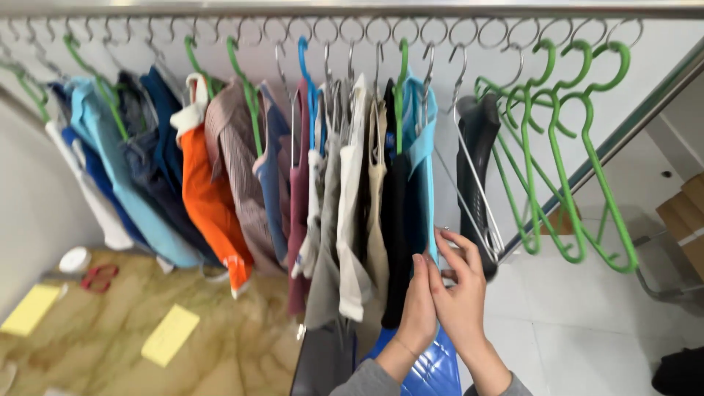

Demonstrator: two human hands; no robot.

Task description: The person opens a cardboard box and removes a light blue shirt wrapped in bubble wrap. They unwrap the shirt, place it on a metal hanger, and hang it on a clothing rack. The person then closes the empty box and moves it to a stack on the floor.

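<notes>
A metal rail (352, 10) with rings runs across the top, and a row of garments hangs from it on hangers. Last in the row is a light blue garment (421, 154) on a green hanger (402, 73). My left hand (418, 308) and my right hand (460, 290) are pressed together around the lower edge of this blue garment, fingers closed on the fabric. Just left of it hang a black garment (394, 242) and beige and grey ones (352, 220). An orange garment (209, 205) hangs further left.
Several empty green hangers (565, 169) and a black-and-metal hanger (477, 169) hang at the right of the rail. On the marbled surface at the lower left lie two yellow pads (170, 334), red scissors (99, 277) and a tape roll (74, 259). Cardboard boxes (686, 220) stand at the right.
</notes>
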